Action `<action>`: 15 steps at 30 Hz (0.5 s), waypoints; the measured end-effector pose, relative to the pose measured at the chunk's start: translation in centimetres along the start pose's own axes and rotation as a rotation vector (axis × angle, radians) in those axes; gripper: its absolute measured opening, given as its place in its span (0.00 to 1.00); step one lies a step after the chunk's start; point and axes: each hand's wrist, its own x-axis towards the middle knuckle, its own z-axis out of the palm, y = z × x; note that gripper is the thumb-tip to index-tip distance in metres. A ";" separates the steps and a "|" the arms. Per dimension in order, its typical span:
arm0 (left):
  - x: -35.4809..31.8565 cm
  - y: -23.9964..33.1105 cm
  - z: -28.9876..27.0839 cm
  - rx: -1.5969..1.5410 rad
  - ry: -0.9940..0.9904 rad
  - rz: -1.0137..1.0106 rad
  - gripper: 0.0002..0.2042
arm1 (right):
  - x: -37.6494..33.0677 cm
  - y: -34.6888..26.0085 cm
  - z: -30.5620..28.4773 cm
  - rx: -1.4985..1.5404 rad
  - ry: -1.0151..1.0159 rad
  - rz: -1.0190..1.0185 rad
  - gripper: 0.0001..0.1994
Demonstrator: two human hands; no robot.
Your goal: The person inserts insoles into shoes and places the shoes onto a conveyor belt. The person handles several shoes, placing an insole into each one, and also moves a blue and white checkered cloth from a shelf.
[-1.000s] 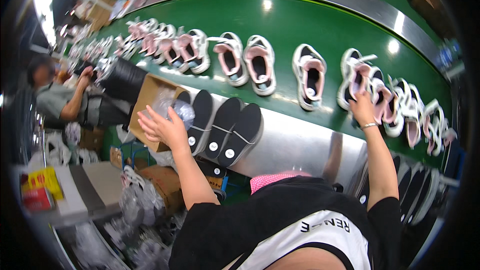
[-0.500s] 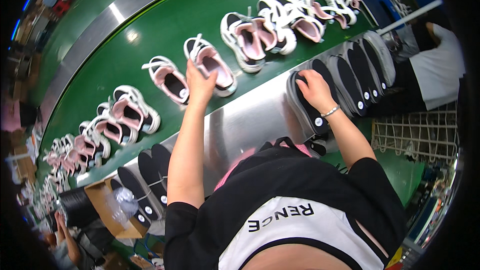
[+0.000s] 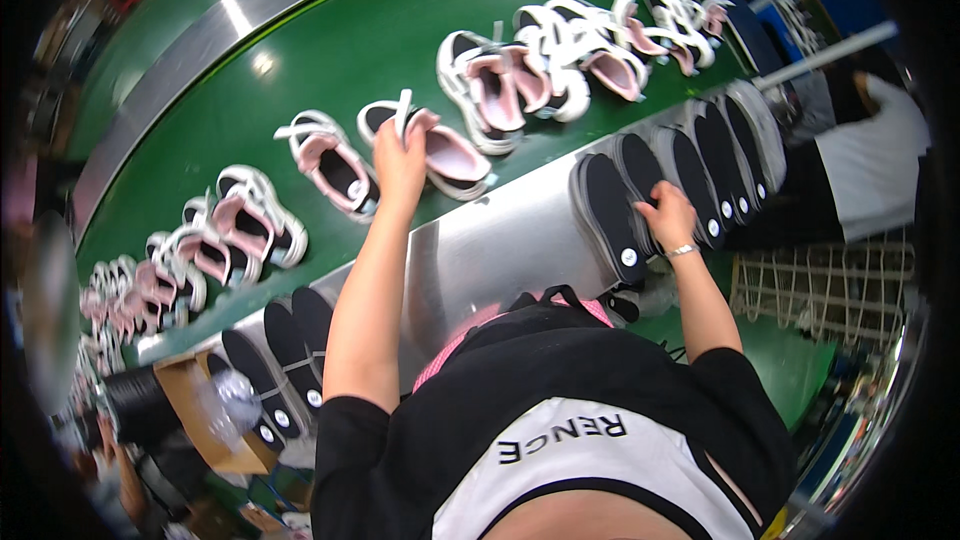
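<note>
My left hand (image 3: 400, 172) is closed around the near side and tongue of a black-and-white sneaker with pink lining (image 3: 452, 157), which rests on the green conveyor belt. A matching sneaker (image 3: 334, 162) sits just left of it, untouched. My right hand (image 3: 670, 217), wearing a bracelet, hovers at the black insoles on the metal ledge, its fingers bent with thumb and forefinger apart. Nothing shows between them. Beside it lie one stack of insoles (image 3: 603, 205) and a second stack (image 3: 637, 165); each has a small white round label at the heel end.
More sneakers (image 3: 482, 90) line the belt to the right, and others (image 3: 255, 220) to the left. A cardboard box (image 3: 205, 420) with clear plastic stands by bundled insoles (image 3: 262, 380) at lower left. A white wire rack (image 3: 820, 285) and another person's white garment (image 3: 872, 180) are at right.
My right hand has moved off the nearest insole stack, rightward and nearer me. My left hand's grip has shifted to the sneaker's tongue, and that sneaker has turned, its heel swinging right.
</note>
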 end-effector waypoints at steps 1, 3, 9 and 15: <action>0.2 1.2 -0.5 -0.118 -0.015 -0.149 0.12 | -0.2 0.0 -0.6 0.015 0.016 0.003 0.15; 0.4 0.1 -0.5 0.002 0.026 -0.159 0.14 | -0.3 -0.9 -2.3 -0.028 0.035 0.000 0.15; 0.9 -1.3 -1.0 -0.054 -0.010 -0.278 0.14 | 2.2 -11.2 -8.2 1.005 -0.733 -0.004 0.11; 0.7 -1.5 -1.7 -0.020 -0.046 -0.269 0.15 | 7.7 -22.9 -2.6 0.409 -0.785 -0.604 0.09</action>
